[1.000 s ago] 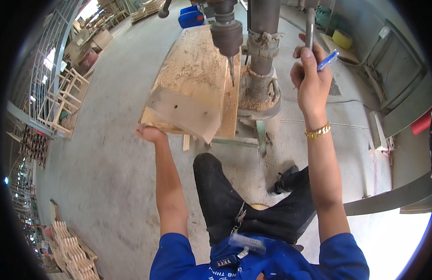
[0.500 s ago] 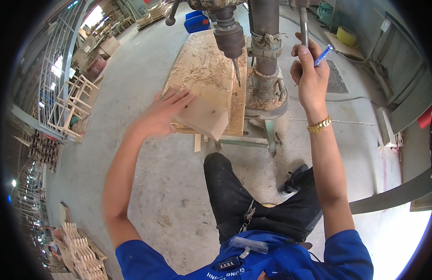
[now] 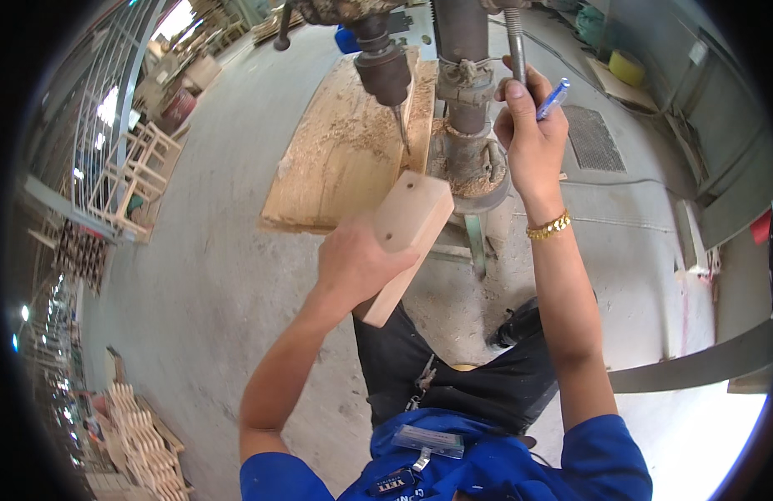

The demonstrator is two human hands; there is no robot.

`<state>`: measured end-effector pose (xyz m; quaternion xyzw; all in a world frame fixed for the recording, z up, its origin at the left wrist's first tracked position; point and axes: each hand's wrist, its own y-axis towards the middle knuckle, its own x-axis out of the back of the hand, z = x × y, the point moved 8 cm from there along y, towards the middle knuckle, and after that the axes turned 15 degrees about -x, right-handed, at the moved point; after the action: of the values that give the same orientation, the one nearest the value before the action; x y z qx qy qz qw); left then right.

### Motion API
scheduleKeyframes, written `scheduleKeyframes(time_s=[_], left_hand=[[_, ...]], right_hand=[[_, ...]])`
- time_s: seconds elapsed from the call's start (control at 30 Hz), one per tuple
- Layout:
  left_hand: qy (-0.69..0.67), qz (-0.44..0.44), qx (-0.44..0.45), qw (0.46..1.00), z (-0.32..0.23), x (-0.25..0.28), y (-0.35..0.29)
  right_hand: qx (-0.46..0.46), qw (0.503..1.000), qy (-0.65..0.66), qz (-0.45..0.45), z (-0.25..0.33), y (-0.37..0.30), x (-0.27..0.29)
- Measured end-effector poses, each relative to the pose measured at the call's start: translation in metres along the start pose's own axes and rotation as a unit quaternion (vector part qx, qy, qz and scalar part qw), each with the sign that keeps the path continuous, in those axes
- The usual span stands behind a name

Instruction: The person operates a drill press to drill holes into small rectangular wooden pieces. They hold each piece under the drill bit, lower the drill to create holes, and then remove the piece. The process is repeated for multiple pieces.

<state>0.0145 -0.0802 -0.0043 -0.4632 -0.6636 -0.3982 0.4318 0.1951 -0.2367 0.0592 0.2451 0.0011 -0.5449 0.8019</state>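
My left hand [image 3: 357,263] is closed round a pale wooden block [image 3: 421,219] with two drilled holes in its face. The block is tilted, off the board and in front of the drill press, its lower end over my knee. My right hand [image 3: 533,125] grips the metal feed handle [image 3: 516,50] of the drill press, with a blue pen [image 3: 553,98] tucked between its fingers. Between the hands, the drill chuck [image 3: 384,75] holds a pointed bit [image 3: 402,129] above the work board. A wooden board [image 3: 307,188] strewn with shavings lies under the chuck.
The drill press column [image 3: 464,50] rises right of the chuck, with shavings around its foot. Wooden frames [image 3: 144,167] stand on the floor at left, and stacked wooden parts [image 3: 140,434] lie lower left. A yellow roll [image 3: 626,68] sits at the far right.
My left hand has taken hold of the wooden block, lifted it off the board and turned it, bringing it nearer to me. My right hand stays on the handle.
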Motion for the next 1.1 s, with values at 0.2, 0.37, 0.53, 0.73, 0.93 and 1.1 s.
scheduleKeyframes(time_s=[0.2, 0.37, 0.53, 0.73, 0.93, 1.1], left_hand=[[0.044, -0.075, 0.089, 0.992, -0.009, -0.015, 0.022], [0.069, -0.094, 0.089, 0.989, -0.001, -0.024, 0.035], [0.044, -0.077, 0.104, 0.991, 0.005, -0.028, 0.047], [0.021, -0.057, 0.094, 0.994, 0.004, -0.031, 0.053], [0.038, -0.109, 0.066, 0.991, 0.006, -0.028, 0.048], [0.016, -0.078, 0.061, 0.995, 0.002, -0.034, 0.048]], right_hand=[[-0.008, 1.000, 0.001, 0.030, 0.002, 0.002, -0.003], [-0.006, 0.999, -0.024, 0.022, 0.003, 0.002, -0.004], [-0.002, 0.998, -0.048, 0.029, 0.000, 0.006, -0.001], [0.045, 0.986, -0.153, 0.041, 0.009, 0.048, 0.022], [0.025, 0.990, -0.131, 0.046, 0.006, 0.048, 0.018], [0.019, 0.993, -0.113, 0.014, 0.002, 0.034, 0.017]])
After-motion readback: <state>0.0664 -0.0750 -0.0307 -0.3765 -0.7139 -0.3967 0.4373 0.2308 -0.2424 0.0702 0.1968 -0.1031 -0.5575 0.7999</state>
